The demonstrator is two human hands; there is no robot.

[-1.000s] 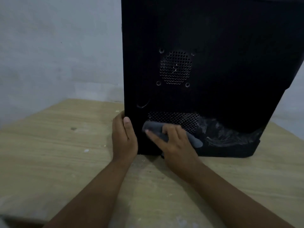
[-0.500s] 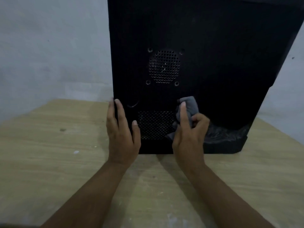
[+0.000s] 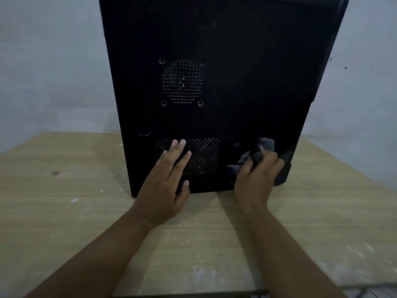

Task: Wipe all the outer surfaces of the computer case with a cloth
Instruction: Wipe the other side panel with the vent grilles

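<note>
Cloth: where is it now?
Head view, lower right: the grey cloth is bunched in the right hand against the computer case, just right of the lower vent grille where the left hand rests.

The computer case (image 3: 247, 72) runs off the top of the frame, its upper end unseen. The left hand (image 3: 165, 181) covers the left part of the lower vent (image 3: 204, 155). The right hand (image 3: 257, 177) hides much of the cloth (image 3: 266, 145) bunched under it.

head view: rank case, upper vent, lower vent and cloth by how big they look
1. case
2. lower vent, partly under the left hand
3. upper vent
cloth: bunched in the right hand, so unranked against the vents
</note>
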